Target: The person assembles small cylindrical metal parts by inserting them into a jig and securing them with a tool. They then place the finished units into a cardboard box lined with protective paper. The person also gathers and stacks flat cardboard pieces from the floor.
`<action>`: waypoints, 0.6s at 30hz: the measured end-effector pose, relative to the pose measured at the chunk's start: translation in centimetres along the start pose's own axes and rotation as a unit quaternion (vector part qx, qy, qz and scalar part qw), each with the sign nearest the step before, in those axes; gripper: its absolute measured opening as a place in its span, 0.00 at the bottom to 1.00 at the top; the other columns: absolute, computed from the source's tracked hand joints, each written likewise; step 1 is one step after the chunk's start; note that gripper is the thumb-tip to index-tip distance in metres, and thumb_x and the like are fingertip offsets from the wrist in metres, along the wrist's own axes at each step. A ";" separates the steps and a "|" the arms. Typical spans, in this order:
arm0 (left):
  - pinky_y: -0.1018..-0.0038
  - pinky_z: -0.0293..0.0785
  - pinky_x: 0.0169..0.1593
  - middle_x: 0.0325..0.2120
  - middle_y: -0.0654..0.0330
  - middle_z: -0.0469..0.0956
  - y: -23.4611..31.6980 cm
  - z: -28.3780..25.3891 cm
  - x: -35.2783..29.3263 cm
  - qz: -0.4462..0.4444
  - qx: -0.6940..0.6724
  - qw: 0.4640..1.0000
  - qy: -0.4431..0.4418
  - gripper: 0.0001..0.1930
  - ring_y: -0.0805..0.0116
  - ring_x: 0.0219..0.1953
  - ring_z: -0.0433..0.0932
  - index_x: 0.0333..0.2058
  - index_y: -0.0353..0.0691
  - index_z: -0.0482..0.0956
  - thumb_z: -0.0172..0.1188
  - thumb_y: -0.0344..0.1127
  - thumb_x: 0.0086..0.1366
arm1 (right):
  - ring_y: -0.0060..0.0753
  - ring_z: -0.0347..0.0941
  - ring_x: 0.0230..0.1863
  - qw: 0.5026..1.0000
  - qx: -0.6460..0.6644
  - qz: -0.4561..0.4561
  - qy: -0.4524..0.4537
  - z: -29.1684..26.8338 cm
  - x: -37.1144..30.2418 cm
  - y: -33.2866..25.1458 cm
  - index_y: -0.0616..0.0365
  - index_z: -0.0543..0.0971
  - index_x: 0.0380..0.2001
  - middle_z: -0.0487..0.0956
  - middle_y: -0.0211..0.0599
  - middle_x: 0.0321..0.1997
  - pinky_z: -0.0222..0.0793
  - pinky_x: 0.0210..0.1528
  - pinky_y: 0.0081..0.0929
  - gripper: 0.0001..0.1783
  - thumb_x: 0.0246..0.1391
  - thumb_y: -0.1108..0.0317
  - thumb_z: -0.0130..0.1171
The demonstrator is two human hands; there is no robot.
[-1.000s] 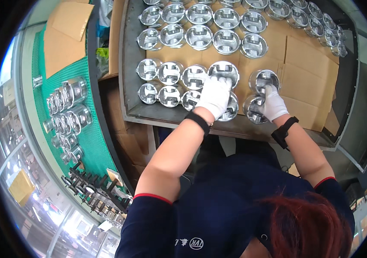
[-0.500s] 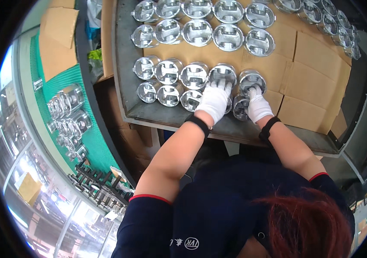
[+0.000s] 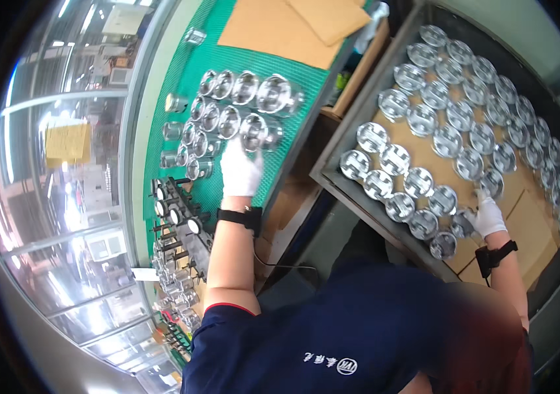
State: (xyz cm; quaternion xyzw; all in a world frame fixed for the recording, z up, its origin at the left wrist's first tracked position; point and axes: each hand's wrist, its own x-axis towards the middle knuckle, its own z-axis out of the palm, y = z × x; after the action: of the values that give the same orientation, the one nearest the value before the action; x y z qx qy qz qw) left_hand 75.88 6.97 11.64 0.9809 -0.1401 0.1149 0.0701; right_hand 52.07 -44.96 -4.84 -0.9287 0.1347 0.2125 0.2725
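Arms spread between two work areas, a person in a dark shirt (image 3: 358,315) bends over rows of shiny metal pistons. The gloved left hand (image 3: 240,169) is at the near end of a cluster on a green mat (image 3: 278,172), fingers extended against one piston (image 3: 254,133); whether they grip it cannot be told. The gloved right hand (image 3: 489,215), fingers partly spread, touches another piston (image 3: 492,182) in a metal tray (image 3: 340,186) (its fingertips are too blurred to show any hold). The tray's pistons stand open side up in close lines, probably for stability and easy counting, while the cardboard lining (image 3: 531,222) likely spares them scratches. The ribbed mat probably cushions its own cluster. Loose cardboard sheets (image 3: 270,33) lie beyond that group; a black rack (image 3: 178,209) stands nearer the person.
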 end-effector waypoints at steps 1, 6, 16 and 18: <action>0.54 0.75 0.49 0.43 0.41 0.78 -2.7 -0.4 0.8 -0.010 0.041 0.999 0.017 0.27 0.40 0.45 0.78 0.52 0.28 0.73 0.66 0.39 0.57 | 0.59 0.72 0.56 0.999 -0.005 -0.037 0.002 -0.9 1.1 -2.0 0.63 0.70 0.56 0.75 0.59 0.55 0.70 0.57 0.45 0.32 0.48 0.64 0.68; 0.59 0.77 0.50 0.40 0.40 0.80 -9.4 1.4 5.7 -0.105 0.056 0.979 -0.167 0.38 0.44 0.45 0.80 0.49 0.26 0.75 0.70 0.56 0.50 | 0.59 0.70 0.58 0.980 -0.052 -0.186 0.045 -2.9 8.0 -16.9 0.63 0.69 0.57 0.72 0.59 0.58 0.69 0.59 0.42 0.31 0.50 0.67 0.65; 0.54 0.77 0.41 0.28 0.37 0.80 -11.2 6.9 6.3 -0.133 -0.046 0.987 -0.071 0.19 0.39 0.33 0.80 0.40 0.26 0.78 0.58 0.34 0.52 | 0.53 0.75 0.49 0.827 -0.136 -0.542 0.060 -2.9 23.2 -51.3 0.53 0.72 0.58 0.71 0.48 0.61 0.73 0.53 0.42 0.27 0.53 0.74 0.54; 0.54 0.76 0.39 0.27 0.39 0.80 -11.5 7.3 6.5 -0.109 -0.038 0.991 -0.065 0.20 0.41 0.31 0.80 0.42 0.25 0.77 0.58 0.35 0.53 | 0.52 0.76 0.50 0.843 -0.230 -0.486 0.010 -0.7 25.7 -53.6 0.49 0.70 0.61 0.72 0.45 0.61 0.73 0.53 0.42 0.28 0.55 0.74 0.51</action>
State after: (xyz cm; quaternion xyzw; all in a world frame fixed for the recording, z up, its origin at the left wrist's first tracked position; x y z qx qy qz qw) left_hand 86.81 14.96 5.03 0.9923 -0.0412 0.0377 0.1101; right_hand 94.36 -5.11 7.74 -0.9135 -0.3835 0.0682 0.1177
